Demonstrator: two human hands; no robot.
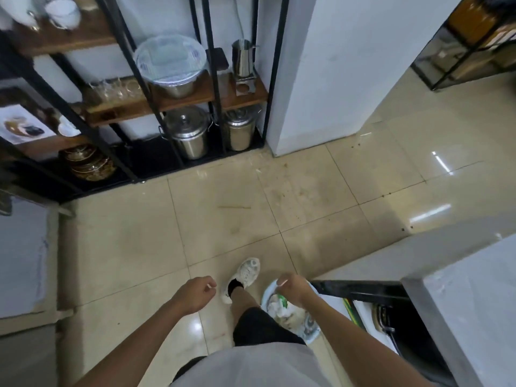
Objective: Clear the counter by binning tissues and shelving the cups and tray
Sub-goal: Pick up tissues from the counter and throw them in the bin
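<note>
I am looking down at a tiled floor. My right hand hangs over a small bin with a white liner, beside my right leg. Crumpled white tissues and a green scrap lie inside it. The fingers of that hand curl downward, and what is under them is hidden. My left hand hangs at my side, loosely closed with nothing in it. White cups stand on the top board of a black-framed wooden shelf unit ahead on the left.
The shelf unit also holds clear glasses, a covered steel bowl, a steel jug, lidded steel pots and stacked brown plates. A white pillar stands beside it. A grey counter runs along my right.
</note>
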